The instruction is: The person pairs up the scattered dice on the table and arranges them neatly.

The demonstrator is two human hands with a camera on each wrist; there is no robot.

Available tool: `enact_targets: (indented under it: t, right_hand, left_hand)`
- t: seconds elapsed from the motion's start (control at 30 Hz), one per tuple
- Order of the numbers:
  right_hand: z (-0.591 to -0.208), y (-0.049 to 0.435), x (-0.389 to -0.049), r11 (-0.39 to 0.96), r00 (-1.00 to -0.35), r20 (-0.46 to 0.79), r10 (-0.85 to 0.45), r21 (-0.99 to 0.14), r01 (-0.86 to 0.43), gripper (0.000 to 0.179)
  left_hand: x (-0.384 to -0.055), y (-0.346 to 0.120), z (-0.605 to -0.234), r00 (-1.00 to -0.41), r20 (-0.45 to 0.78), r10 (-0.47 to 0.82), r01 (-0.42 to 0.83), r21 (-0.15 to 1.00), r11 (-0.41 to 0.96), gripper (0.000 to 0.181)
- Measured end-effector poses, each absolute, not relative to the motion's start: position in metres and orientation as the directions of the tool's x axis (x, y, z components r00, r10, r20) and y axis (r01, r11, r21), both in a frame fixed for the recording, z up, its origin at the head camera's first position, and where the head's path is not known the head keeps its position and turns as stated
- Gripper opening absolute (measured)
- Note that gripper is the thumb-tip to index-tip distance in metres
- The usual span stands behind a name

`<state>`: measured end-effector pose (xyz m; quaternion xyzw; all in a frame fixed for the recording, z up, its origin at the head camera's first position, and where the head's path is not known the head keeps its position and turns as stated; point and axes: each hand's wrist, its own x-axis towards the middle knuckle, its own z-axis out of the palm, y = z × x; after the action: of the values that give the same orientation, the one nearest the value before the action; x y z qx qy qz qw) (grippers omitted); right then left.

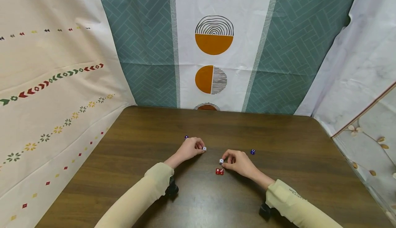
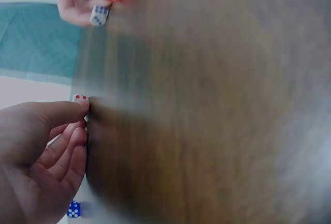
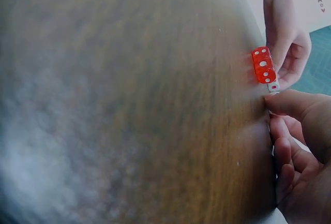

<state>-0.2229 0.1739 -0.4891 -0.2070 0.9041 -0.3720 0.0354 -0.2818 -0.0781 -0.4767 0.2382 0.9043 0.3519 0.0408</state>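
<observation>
My left hand [image 1: 190, 148] pinches a white die [image 1: 204, 149] between thumb and fingertips, close over the table; red pips show on it in the left wrist view. To its right, my right hand [image 1: 239, 162] holds a second white die [image 1: 221, 161] at the tips of thumb and forefinger. Two red dice [image 1: 219, 171] sit side by side just in front of that die, nearer the person. In the right wrist view my thumb and fingers [image 3: 297, 105] hide most of the right die, and the red dice [image 3: 264, 64] appear behind them.
A blue die [image 1: 253, 151] lies right of my right hand, on the dark wooden table [image 1: 216, 128]. Another blue die [image 1: 186, 137] is partly covered behind my left hand. A patterned curtain [image 1: 213, 59] hangs along the table's far edge, with pale cloths at both sides.
</observation>
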Motion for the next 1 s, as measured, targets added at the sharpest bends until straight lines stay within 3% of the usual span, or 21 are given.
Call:
enact_targets:
  t: [1.0]
  right_hand:
    - [-0.488,0.174,-0.222,0.63,-0.911,0.083,-0.405,-0.697,-0.343,0.015]
  left_hand:
    - [-0.249,-0.053,-0.484,-0.867,0.09,0.491,0.426,0.645,0.634,0.01]
